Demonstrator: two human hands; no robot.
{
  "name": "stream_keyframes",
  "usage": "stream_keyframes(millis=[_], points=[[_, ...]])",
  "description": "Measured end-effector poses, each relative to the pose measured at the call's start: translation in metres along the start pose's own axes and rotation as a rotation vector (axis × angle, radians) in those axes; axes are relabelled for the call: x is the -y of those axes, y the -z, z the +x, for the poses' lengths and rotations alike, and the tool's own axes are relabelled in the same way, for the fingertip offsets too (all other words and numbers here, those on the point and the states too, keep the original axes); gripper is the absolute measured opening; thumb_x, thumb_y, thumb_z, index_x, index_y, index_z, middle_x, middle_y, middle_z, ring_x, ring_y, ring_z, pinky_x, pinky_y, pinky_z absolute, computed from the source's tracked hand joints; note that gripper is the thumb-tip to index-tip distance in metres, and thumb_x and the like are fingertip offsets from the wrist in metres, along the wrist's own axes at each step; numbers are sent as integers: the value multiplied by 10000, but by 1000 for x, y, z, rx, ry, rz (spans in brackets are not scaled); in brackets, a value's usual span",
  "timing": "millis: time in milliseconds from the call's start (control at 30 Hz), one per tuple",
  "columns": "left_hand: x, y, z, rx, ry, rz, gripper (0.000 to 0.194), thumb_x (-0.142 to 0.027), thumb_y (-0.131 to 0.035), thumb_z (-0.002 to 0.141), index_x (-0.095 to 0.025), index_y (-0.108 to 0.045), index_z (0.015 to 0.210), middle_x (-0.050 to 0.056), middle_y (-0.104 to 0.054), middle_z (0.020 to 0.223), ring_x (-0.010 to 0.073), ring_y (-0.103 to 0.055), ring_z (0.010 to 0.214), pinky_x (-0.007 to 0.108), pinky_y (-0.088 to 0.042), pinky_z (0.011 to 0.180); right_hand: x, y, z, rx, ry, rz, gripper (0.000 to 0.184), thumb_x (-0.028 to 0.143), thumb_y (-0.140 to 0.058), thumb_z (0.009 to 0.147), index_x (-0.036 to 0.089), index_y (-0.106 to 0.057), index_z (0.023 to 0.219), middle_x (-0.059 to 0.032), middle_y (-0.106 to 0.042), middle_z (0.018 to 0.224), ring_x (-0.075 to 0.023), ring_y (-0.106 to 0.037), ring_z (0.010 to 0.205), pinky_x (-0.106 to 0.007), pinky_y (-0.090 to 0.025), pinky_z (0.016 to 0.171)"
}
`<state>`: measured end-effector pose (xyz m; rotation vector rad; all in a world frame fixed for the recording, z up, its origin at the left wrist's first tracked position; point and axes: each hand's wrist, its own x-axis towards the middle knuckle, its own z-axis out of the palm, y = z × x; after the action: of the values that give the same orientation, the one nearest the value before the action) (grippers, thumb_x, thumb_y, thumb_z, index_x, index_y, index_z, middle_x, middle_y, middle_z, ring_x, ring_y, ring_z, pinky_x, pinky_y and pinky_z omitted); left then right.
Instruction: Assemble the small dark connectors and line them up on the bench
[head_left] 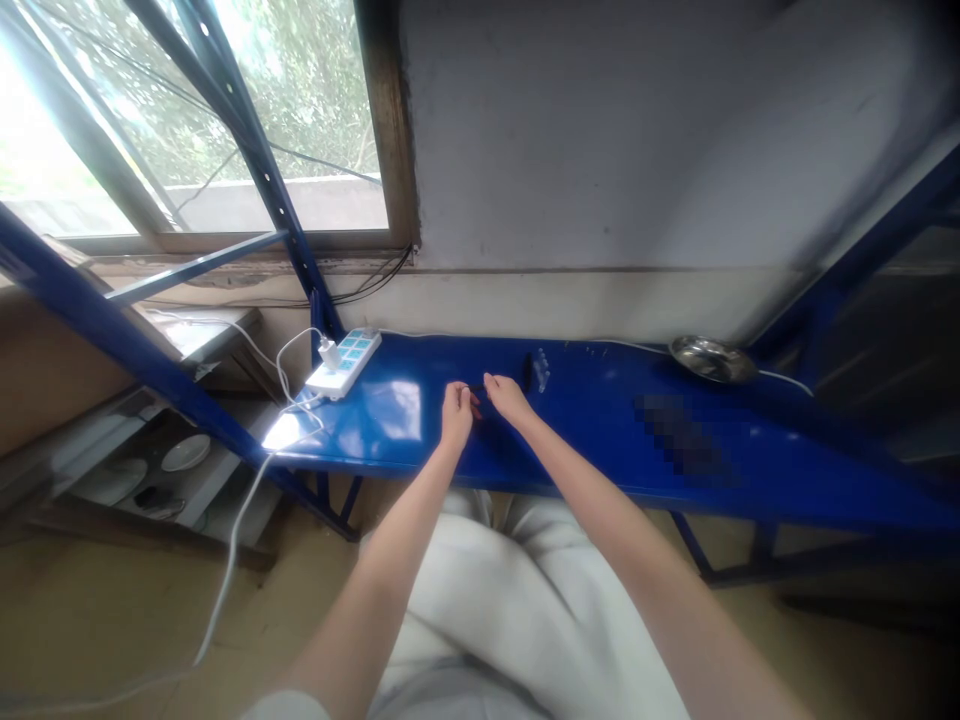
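Both hands meet above the blue table (420, 440), close to its middle. My left hand (457, 406) is closed, with fingers pinched around one end of a small, thin dark piece (477, 388). At its other end, the fingertips of my right hand (504, 395) are pressed together. The piece is too small for me to tell its kind. Just beyond my right hand lie a dark, narrow object (527, 372) and a little group of clear, small pieces (541, 370).
A white power strip (345, 362) with a plug in it sits at the table's left end, its cord hanging down. A shiny metal dish (712, 358) stands at the back right. Blue frame posts (281, 200) rise beside the window. A dark blurred patch (682, 435) lies at right.
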<state>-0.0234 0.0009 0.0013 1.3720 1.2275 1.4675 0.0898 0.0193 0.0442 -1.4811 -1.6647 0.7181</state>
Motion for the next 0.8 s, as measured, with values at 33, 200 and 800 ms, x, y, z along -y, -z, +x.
stream_keyframes(millis=[33, 200, 800], points=[[1, 0, 0, -5, -3, 2, 111, -315, -350, 895, -229, -417, 877, -38, -547, 667, 87, -507, 449, 231, -403, 502, 3, 1, 0, -7, 30, -65, 435, 426, -341, 871, 195, -434, 514, -15, -511, 512, -121, -449, 492, -238, -318, 491], [3, 1, -1, 1, 0, -69, 268, -423, -334, 894, -215, -418, 746, -23, -525, 630, 93, -484, 452, 242, -391, 487, 21, 8, -3, 29, 76, -319, 403, 330, -301, 910, 184, -487, 583, -47, -586, 625, -138, -503, 575, -238, -307, 533], [-1, 1, 0, -88, 133, -267, 294, -312, -340, 862, -192, -413, 604, -22, -455, 504, 84, -411, 388, 227, -340, 393, 27, 23, -12, 133, 451, -620, 297, 295, -311, 935, 167, -517, 764, -50, -584, 763, -133, -499, 645, -244, -279, 558]])
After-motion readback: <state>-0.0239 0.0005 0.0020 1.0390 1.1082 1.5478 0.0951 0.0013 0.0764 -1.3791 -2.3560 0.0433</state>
